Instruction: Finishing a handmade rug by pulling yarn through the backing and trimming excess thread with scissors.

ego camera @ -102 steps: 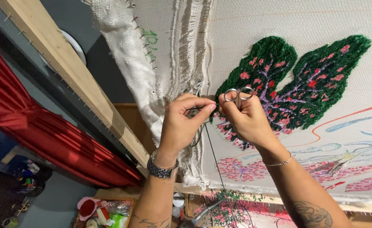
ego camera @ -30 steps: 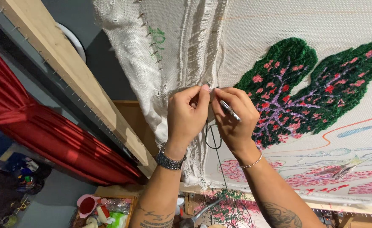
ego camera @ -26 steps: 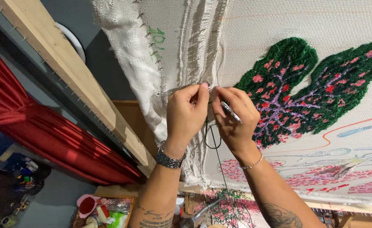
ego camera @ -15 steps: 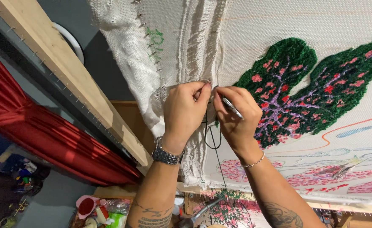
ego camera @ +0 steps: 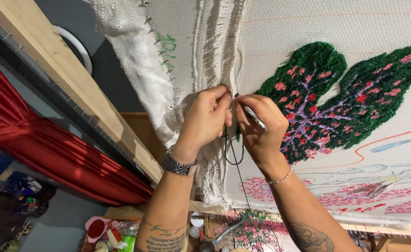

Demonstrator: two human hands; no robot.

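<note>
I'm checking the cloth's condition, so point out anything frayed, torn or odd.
The backing cloth's edge above the left hand and right hand is frayed into loose white threads, bunched rather than flat. A dark yarn dangles below.

Dark green yarn (ego camera: 230, 148), looped, hanging

Both hands (ego camera: 236, 119) pinching dark yarn (ego camera: 233, 149) at tufted cloth (ego camera: 355, 28)
</note>
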